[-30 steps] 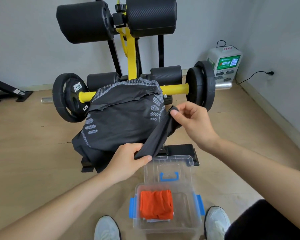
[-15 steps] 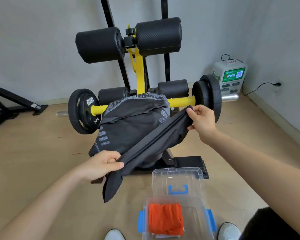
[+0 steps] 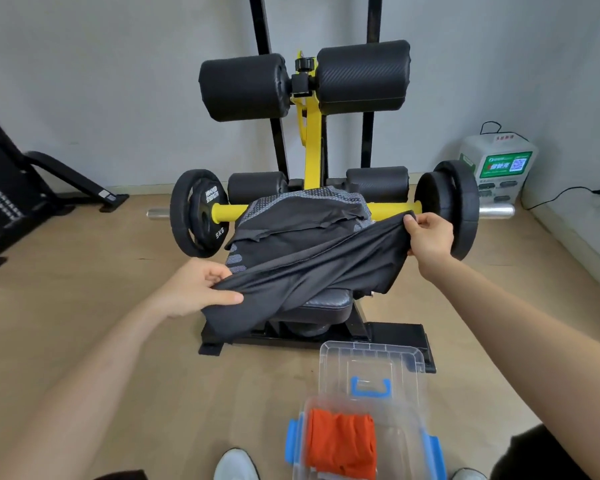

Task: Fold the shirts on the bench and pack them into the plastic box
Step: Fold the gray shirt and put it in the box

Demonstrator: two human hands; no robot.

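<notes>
Two grips hold one dark shirt (image 3: 312, 271) stretched over the surface (image 3: 326, 301). The left grip (image 3: 194, 289) pinches its near edge, and the right grip (image 3: 430, 237) pinches the far edge beside a plate (image 3: 465, 209). The cloth hangs twisted between them, with a loose tail drooping past the left grip.

To do this step well, I judge that both pinches should pull evenly until the twist runs out. The shirt should then be lifted free of the patterned shirt (image 3: 302, 216) under it, so that one is not dragged off. It should then be laid flat, with the sleeves turned in, and folded no wider than the box (image 3: 425, 445).

By count there seem to be three shirts: one held, one patterned on the surface and one orange shirt (image 3: 340, 441) folded inside the box. One box stands open on the floor, and one lid (image 3: 371, 362) lies just beyond it. Two shoe tips show at the bottom edge.
</notes>
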